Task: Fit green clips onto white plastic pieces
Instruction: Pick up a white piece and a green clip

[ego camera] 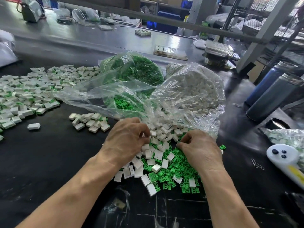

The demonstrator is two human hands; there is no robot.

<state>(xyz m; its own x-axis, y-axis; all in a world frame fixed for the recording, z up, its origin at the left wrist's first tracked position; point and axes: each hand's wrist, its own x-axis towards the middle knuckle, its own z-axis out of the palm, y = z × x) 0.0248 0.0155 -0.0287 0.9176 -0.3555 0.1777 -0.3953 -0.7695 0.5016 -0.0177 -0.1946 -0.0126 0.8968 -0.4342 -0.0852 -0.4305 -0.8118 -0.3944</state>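
Your left hand [127,137] and right hand [199,149] curl nearly closed at twelve o'clock of the mixed pile, contents hidden, so pinch each light, stiff, slippery white piece [156,167] by its edges and each green clip [167,186] likewise.

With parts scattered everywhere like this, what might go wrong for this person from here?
Three risks, judging from the layout:
1. The loose green clips and white pieces lie mixed in one heap under both hands, so picking a wrong or doubled part seems likely.
2. The finished pile lies close to a small cluster; unfinished pieces could drift in.
3. The open plastic bag sags over the heap and might spill more parts.
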